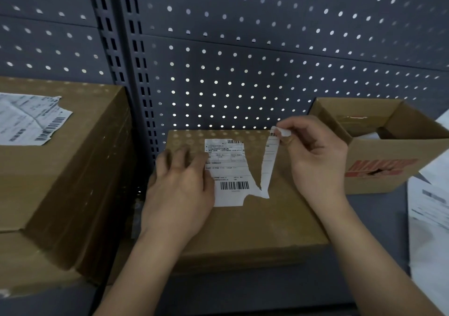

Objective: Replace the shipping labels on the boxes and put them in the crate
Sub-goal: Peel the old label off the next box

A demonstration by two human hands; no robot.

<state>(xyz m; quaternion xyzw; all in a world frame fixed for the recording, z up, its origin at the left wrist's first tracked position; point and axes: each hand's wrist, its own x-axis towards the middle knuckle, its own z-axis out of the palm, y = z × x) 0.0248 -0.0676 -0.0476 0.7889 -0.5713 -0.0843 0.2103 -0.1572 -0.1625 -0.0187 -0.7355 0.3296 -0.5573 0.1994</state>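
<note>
Pinching a torn label strip (pixel 268 160), right hand (pixel 313 155) above box (pixel 255 223).

Your left hand (pixel 179 189) lies palm down, fingers spread and pressed flat, the forearm running up from the lower left. Your right hand (pixel 313 160) is raised a little higher, its thumb and forefinger closed in a pinch grip on a torn strip of label (pixel 269 162), the other fingers curled loosely. Both wrists are bare, and the hands are well apart.
</note>
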